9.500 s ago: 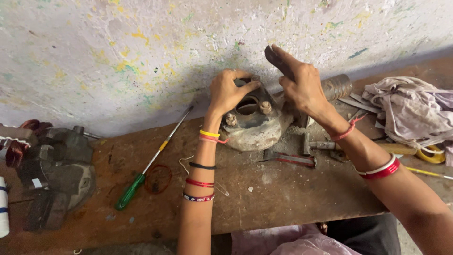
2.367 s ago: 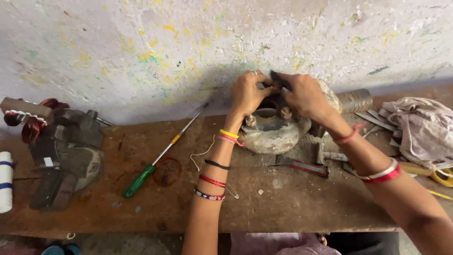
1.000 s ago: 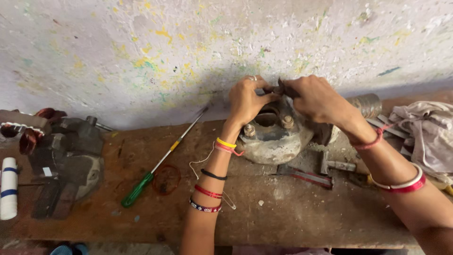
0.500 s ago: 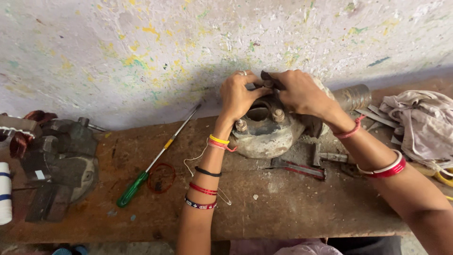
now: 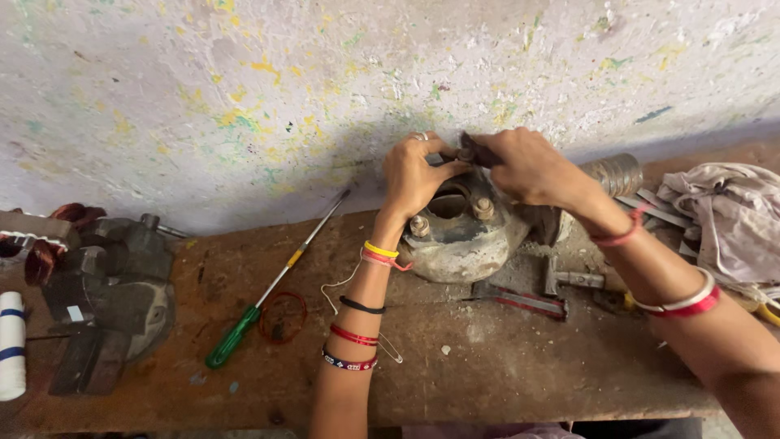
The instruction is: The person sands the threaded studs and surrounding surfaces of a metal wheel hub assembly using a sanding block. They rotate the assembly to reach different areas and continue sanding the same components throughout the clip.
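A worn grey motor housing point(image 5: 463, 244) with bolts on its face stands on the wooden bench point(image 5: 504, 366) against the wall. My left hand point(image 5: 414, 175) grips the housing's upper rim, fingers curled over the top. My right hand point(image 5: 524, 167) is closed around a dark tool point(image 5: 475, 150) pressed to the top of the housing beside the left fingers. What the tool's tip touches is hidden by my fingers. Both wrists wear coloured bangles and threads.
A green-handled screwdriver point(image 5: 268, 297) lies left of my arm beside a red wire loop point(image 5: 282, 317). A dark vise point(image 5: 110, 297) and a white roll point(image 5: 11, 345) sit at far left. Red-handled pliers point(image 5: 520, 301), a metal cylinder point(image 5: 613, 173) and a crumpled cloth point(image 5: 723, 219) lie right.
Both hands stay at the top of the housing, with small shifts of the fingers and tool. The view has drifted slightly as my head moved.
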